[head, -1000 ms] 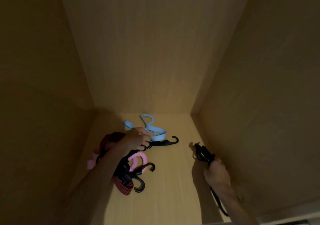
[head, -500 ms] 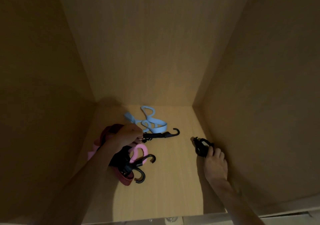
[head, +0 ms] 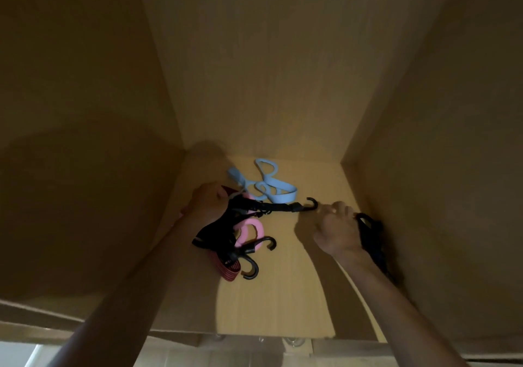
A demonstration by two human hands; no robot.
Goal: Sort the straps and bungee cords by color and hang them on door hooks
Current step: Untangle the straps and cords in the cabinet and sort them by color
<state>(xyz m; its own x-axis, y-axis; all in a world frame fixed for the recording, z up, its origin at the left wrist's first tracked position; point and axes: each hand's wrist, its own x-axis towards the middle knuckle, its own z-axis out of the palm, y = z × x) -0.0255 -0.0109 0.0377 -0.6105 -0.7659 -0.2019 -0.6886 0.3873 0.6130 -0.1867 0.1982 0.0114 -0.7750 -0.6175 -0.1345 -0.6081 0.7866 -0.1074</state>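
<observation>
Rightward along the shelf (head: 283, 296) no longer: the right hand (head: 336, 226) has left the side wall and come across to the middle, while the left hand (head: 208, 205) has drawn one cord out straight from the pile. Head view, looking down into a dim, pale wood-grain cupboard. The left fingers (head: 219, 196) are clenched around the near end of a black bungee cord (head: 278, 207), together with a knot of other dark cords hanging below the fist. That cord runs taut to the right and ends in a hard black hook (head: 311, 204). The right fingers (head: 335, 211) are curled right at that hook; whether they have closed on it cannot be told. Just beside this hand, against the right wall, lies a black bundle (head: 370, 233) of strap. Behind the taut cord a flat, looped blue strap (head: 271, 189) rests on the shelf; a rounded pink strap (head: 250, 229) and a ribbed red bungee cord (head: 226, 266) sit tangled under the left wrist, with two more black hooks curling out. These pieces look light, soft and floppy (the bungees springy, likely to snap back if stretched and let go). The rigid hooks seem the surest place to take hold, though they probably snag neighbouring loops, so each colour likely needs teasing free.
</observation>
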